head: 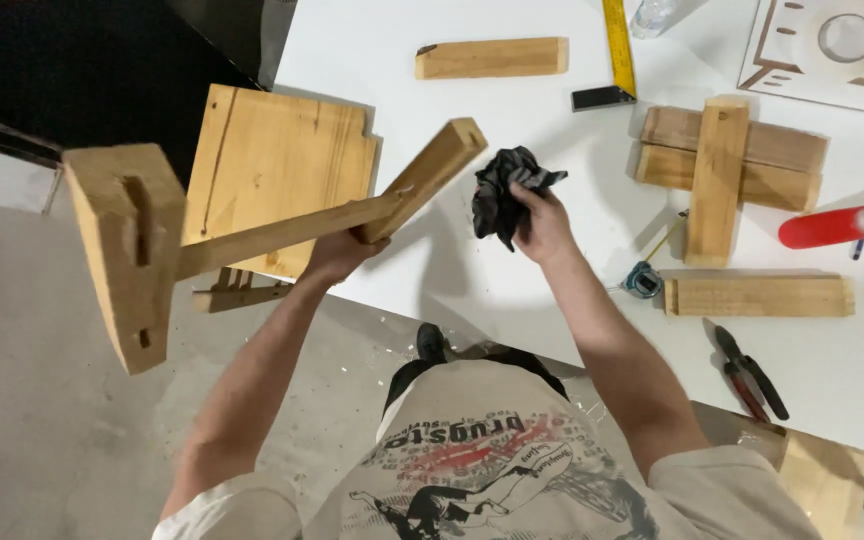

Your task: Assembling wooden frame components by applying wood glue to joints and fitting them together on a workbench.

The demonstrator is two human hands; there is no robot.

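Observation:
My left hand (337, 252) grips a wooden frame (252, 238) made of a long rail with a short leg at the far end and a thick block at the near end, held up in the air over the table edge. My right hand (544, 222) is closed on a crumpled dark rag (505, 186), held just right of the frame's far leg. A flat notched wooden board (277, 165) lies on the white table (512, 290) beneath the frame.
On the table lie a short wooden bar (492, 57), a yellow square ruler (616, 50), crossed wooden pieces (722, 165), another bar (757, 296), a red bottle (832, 227), pliers (749, 372), a small tape measure (642, 280) and a tape roll (847, 37).

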